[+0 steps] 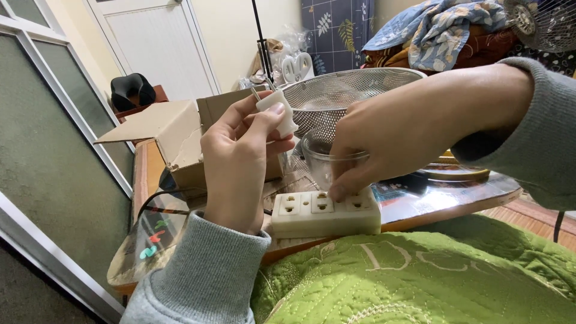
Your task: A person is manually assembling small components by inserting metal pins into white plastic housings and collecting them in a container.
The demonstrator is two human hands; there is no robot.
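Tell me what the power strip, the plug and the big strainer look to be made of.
Power strip: looks like hard moulded plastic, cream, dull sheen. Plug in the left hand: similar off-white plastic, smooth, with thin metal prongs. Strainer: seemingly perforated sheet metal, probably steel, silvery with a bright rolled rim. The right hand presses on the strip.

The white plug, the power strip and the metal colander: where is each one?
white plug point(277, 111), head view, on its body between the left hand's fingers.
power strip point(324, 213), head view, on its front face below the sockets.
metal colander point(342, 90), head view, on its perforated wall.
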